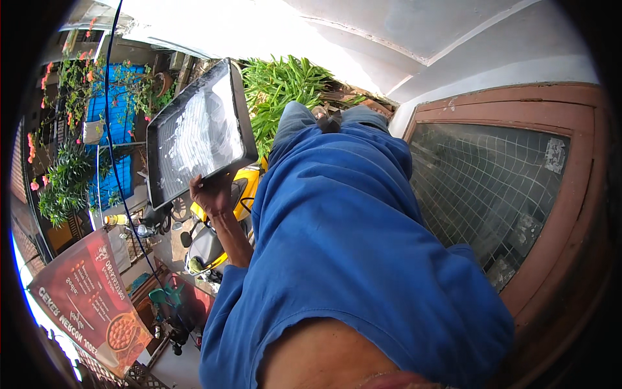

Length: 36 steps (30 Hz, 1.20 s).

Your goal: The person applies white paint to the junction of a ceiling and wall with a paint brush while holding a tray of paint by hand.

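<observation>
My left hand [210,194] grips the near edge of a black paint tray [157,142], fingers curled at its rim, holding it out to the left of my body. The tray's ribbed inside is smeared with white paint [204,129]. My blue shirt [337,233] fills the middle of the view, with grey trousers beyond it. My right hand is out of sight.
A pinkish framed wire-glass window [486,188] and a white wall [466,39] are on my right. Green plants [278,91] are beyond me. Leftward are a yellow motorbike [243,191], blue panels [113,104], a hanging cable [110,129] and a red banner [78,298].
</observation>
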Each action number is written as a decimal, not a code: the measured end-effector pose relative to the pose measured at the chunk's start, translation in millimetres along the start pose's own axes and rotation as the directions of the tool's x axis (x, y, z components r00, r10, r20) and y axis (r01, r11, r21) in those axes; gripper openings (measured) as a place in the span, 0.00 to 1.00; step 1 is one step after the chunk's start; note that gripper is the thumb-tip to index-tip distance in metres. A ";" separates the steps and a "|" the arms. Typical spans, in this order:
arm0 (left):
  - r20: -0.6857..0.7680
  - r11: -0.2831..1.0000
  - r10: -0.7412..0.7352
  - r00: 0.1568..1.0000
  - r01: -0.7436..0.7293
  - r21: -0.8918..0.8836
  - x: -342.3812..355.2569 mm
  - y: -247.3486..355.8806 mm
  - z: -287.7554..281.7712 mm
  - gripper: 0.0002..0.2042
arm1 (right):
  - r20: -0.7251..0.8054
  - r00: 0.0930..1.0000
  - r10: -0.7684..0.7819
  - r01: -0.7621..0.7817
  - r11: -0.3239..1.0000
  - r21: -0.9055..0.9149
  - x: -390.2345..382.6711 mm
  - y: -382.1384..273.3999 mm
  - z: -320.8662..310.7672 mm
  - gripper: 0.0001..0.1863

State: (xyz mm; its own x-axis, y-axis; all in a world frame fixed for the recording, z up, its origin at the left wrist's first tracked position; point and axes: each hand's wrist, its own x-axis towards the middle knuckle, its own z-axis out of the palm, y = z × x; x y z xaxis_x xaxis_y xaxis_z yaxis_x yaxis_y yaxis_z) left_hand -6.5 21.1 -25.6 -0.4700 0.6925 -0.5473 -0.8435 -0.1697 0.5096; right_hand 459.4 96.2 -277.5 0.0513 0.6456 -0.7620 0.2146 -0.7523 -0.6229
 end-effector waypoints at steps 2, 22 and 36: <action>0.034 1.000 -0.001 0.999 0.001 -0.018 -3.5 -1.9 2.2 0.25 | 0.003 1.000 -0.005 0.005 1.000 0.006 1.2 0.6 3.6 0.13; 0.047 0.999 0.010 0.999 -0.013 0.045 -14.7 -8.8 15.4 0.23 | 0.040 0.999 -0.008 0.010 0.999 -0.038 28.4 5.6 42.9 0.15; -0.098 0.980 0.049 0.994 -0.029 0.198 -8.2 1.1 -43.0 0.22 | 0.004 1.000 0.006 -0.006 0.995 -0.098 168.9 40.7 111.7 0.17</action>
State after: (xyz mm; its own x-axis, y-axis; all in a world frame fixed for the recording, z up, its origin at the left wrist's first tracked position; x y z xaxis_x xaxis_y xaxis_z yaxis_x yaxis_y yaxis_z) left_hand -14.8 -14.9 -49.0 -0.5340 0.6115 -0.5838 -0.7613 -0.0473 0.6467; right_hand 367.9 159.9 -451.3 0.0492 0.6403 -0.7666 0.3092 -0.7396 -0.5979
